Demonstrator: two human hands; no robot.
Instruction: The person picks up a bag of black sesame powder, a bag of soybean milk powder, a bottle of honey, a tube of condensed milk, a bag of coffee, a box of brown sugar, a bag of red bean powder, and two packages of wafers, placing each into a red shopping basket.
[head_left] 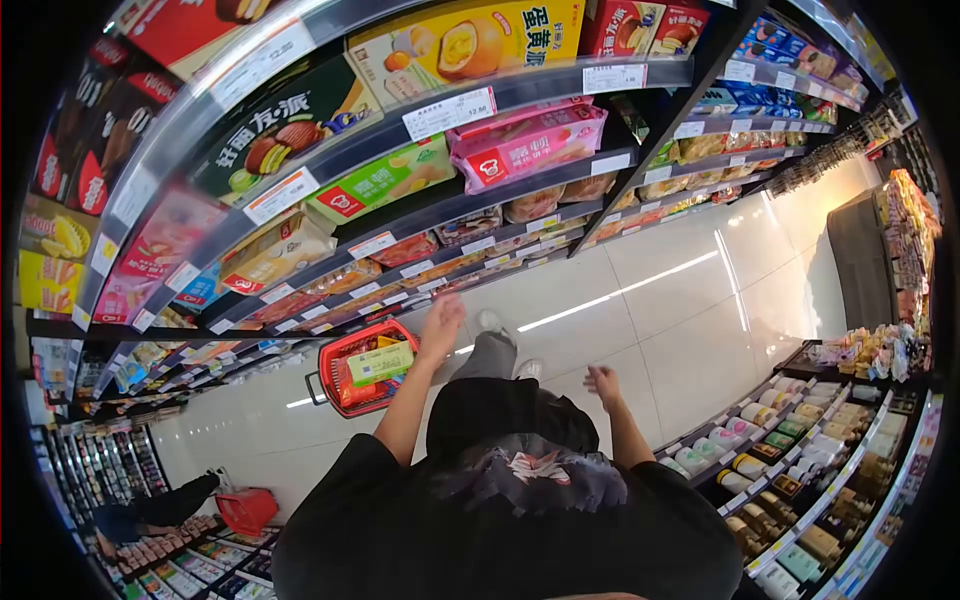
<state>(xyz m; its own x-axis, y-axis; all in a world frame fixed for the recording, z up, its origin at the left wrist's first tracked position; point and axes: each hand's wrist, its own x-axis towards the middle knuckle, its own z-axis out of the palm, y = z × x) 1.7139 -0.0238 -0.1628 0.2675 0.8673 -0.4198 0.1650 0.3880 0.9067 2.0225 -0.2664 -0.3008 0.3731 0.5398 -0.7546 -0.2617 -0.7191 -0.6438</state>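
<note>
My left hand (442, 325) is raised in front of me, close to the lower shelf edge and just above the right side of a red basket (325, 372). Its fingers are bent and small in view, so their hold is unclear. The basket stands on the floor and holds a green-and-white package (380, 364) and red packages. Off to the right of my body, my right hand (603, 386) hangs over the floor with its fingers apart and nothing in it. Pink packs (528, 148) and a green pack (390, 180) lie on the shelf ahead.
Shelves of boxed and bagged food (470, 45) span the front. Tiled floor (590, 300) runs along them. Shelves of jars and bottles (800, 470) stand at right. Another person (170, 505) is at lower left beside a red basket (248, 510).
</note>
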